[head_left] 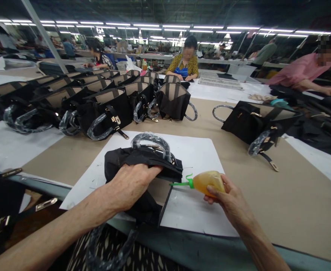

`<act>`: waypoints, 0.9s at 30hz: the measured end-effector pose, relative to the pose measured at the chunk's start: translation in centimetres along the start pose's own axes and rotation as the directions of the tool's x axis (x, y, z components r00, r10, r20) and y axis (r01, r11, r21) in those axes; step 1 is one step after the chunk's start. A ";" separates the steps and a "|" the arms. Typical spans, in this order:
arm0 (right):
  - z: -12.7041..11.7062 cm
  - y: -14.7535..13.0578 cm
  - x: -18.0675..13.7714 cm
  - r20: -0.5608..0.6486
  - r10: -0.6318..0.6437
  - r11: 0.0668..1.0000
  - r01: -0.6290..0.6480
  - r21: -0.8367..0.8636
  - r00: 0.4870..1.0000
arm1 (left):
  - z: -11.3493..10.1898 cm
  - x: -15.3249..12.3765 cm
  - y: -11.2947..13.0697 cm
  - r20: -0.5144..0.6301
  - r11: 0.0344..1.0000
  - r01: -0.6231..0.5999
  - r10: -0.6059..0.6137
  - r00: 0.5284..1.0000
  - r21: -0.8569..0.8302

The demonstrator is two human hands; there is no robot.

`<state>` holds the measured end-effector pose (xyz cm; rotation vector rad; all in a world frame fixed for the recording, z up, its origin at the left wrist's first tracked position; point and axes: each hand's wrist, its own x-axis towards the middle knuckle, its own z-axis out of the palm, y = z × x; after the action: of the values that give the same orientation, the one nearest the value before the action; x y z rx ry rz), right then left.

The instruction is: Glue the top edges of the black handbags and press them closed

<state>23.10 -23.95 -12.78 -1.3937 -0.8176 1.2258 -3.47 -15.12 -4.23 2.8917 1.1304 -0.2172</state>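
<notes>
A black handbag [117,160] lies tipped over on a white sheet [199,150] at the table's near edge, its opening towards the right and its beige lining showing. One plastic-wrapped handle [151,137] arches on its far side; another hangs below the table edge. My left hand [134,182] is closed on the bag's upper edge, fingertips hidden inside the opening. In my right hand [224,194] is a squeeze bottle [209,182] of amber liquid, held sideways. Its thin green nozzle points left, with the tip close to the bag's edge; whether they touch I cannot tell.
Rows of black handbags [106,113] stand at the back left. One more handbag [255,124] sits on the right. Across the table a person in a yellow patterned top [195,66] works; a person in pink [298,71] leans in from the right. More bags [4,195] lie below left.
</notes>
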 end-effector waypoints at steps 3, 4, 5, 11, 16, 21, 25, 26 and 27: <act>0.4 -0.3 -0.5 0.018 0.010 1.000 -0.010 -0.011 1.000 | -0.2 -0.1 0.1 -0.009 1.000 0.005 -0.005 1.000 0.003; 0.5 -0.5 -0.7 0.026 0.017 1.000 -0.017 -0.013 1.000 | -0.2 -0.1 0.2 -0.011 1.000 0.002 -0.002 1.000 0.003; 0.7 -0.6 -0.9 0.030 0.024 1.000 -0.023 -0.014 0.999 | -0.2 -0.1 0.2 -0.012 1.000 -0.001 0.001 1.000 0.004; 1.2 -0.7 -2.2 -0.011 0.047 0.999 -0.047 -0.012 0.999 | 0.3 -0.1 0.1 -0.057 1.000 0.004 -0.002 0.998 0.028; 1.4 -0.5 -3.2 0.026 0.061 0.998 -0.060 -0.028 0.998 | 0.5 0.0 0.0 -0.047 1.000 -0.009 0.010 0.999 0.020; 1.7 -0.4 -4.1 0.040 0.081 0.996 -0.082 0.016 0.996 | 0.4 0.0 0.2 -0.048 0.999 0.006 -0.004 0.999 0.034; 1.9 -0.3 -4.9 0.075 0.111 0.994 -0.112 0.013 0.991 | 0.2 0.0 0.4 -0.029 0.999 0.019 -0.019 0.999 0.026; 2.0 -0.4 -5.1 0.076 0.118 0.993 -0.120 0.021 0.990 | 0.2 0.0 0.4 -0.024 0.999 0.024 -0.023 0.999 0.025; 2.1 -0.4 -5.4 0.071 0.125 0.991 -0.127 0.032 0.990 | 0.2 0.0 0.4 -0.023 0.999 0.024 -0.024 0.999 0.024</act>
<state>19.85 -28.35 -10.96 -1.3976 -0.7599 1.3856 -3.19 -15.46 -4.40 2.9102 1.1749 -0.2010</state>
